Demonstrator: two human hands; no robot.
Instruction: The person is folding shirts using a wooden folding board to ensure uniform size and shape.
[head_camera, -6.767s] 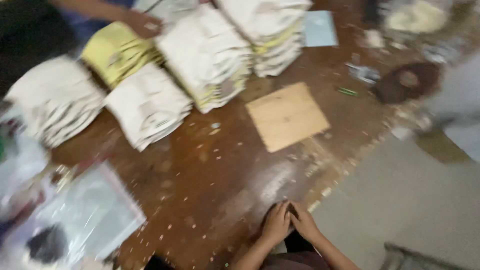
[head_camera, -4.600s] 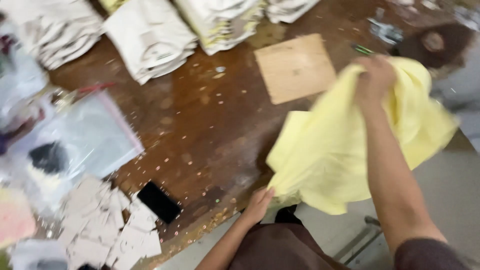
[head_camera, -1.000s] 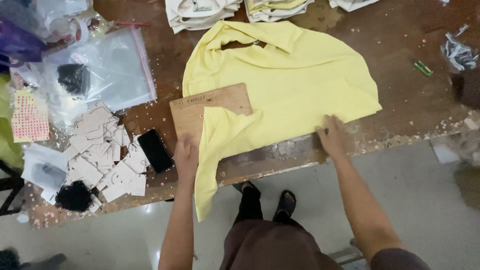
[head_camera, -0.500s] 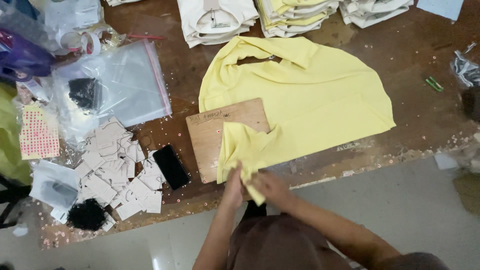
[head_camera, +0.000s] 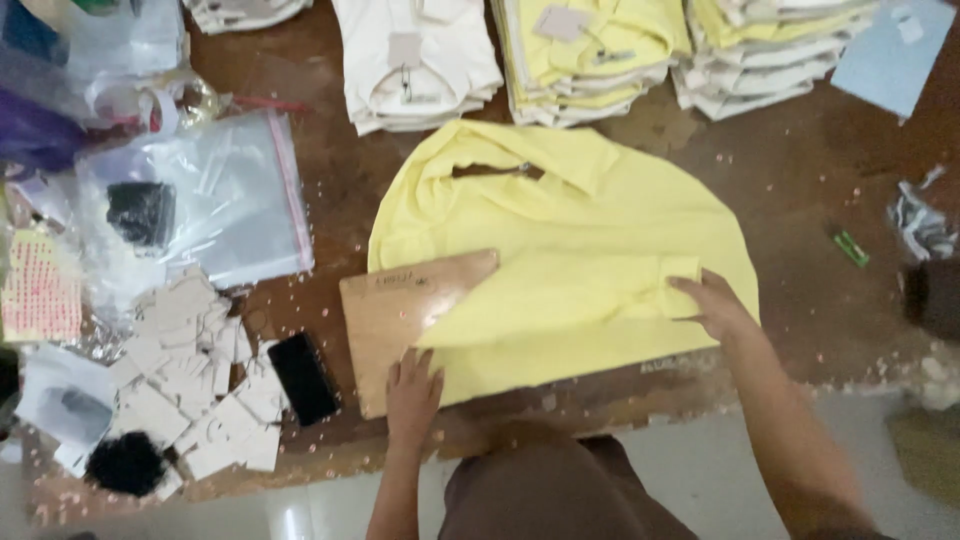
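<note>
My left hand (head_camera: 412, 388) presses flat, fingers spread, on the folding board (head_camera: 400, 315), half hidden under the yellow shirt (head_camera: 570, 260) at table centre; right hand (head_camera: 712, 305) at 3 o'clock pinches a folded sleeve

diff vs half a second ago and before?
Half a second ago both hands met at the yellow shirt's near corner. Now the left hand presses flat on the cardboard folding board, and the right hand has carried a fold of the shirt across to the right side. Earlier the shirt was held up in the air. The black phone and card tags have not moved.
</note>
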